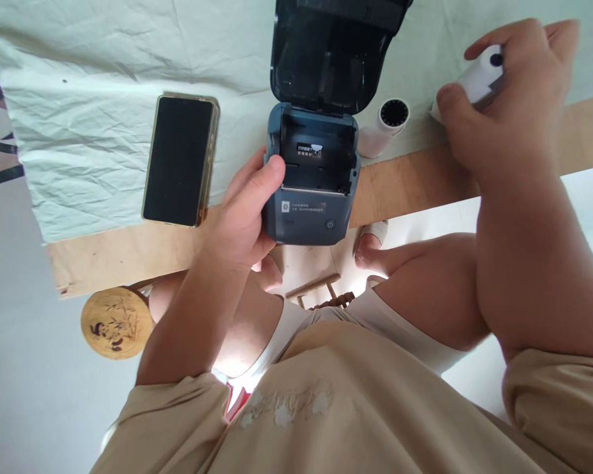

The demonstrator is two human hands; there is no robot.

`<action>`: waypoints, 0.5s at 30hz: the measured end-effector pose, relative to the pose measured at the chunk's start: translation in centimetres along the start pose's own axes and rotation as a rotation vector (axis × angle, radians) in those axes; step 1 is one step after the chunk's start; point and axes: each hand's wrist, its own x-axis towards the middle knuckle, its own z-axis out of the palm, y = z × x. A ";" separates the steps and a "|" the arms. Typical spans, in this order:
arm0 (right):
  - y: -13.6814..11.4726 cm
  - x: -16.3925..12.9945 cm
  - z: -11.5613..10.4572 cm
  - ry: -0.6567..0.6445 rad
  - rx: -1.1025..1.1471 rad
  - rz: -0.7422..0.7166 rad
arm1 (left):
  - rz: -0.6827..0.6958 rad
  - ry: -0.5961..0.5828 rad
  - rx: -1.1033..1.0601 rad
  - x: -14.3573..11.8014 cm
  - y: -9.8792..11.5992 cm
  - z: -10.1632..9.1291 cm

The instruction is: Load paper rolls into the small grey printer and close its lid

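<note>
Along the pale cloth [103, 79], a phone [180, 161] sits leftmost, then the left hand [247, 214] gripping the open printer [304, 220], a white roll [373, 138] just beside it; farther right, the right hand [511, 122] clasps a second roll [477, 76], long axis slanting away rightward.

**Dressed in tan and white**

From where I stand, I see a loose tan shirt [366, 401] with 2 short, wide sleeves [563, 385]. Pale lettering [301, 395], too wrinkled to read, marks its front with 3 whitish patches [282, 416]. White shorts [410, 329] and a light shoe [378, 230] follow. The left hand [244, 220] and right hand [516, 112] are bare.
</note>
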 end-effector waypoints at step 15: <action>-0.7 -1.2 -1.7 -0.076 1.156 0.303 | 0.048 -0.017 -0.021 0.2 -0.1 0.1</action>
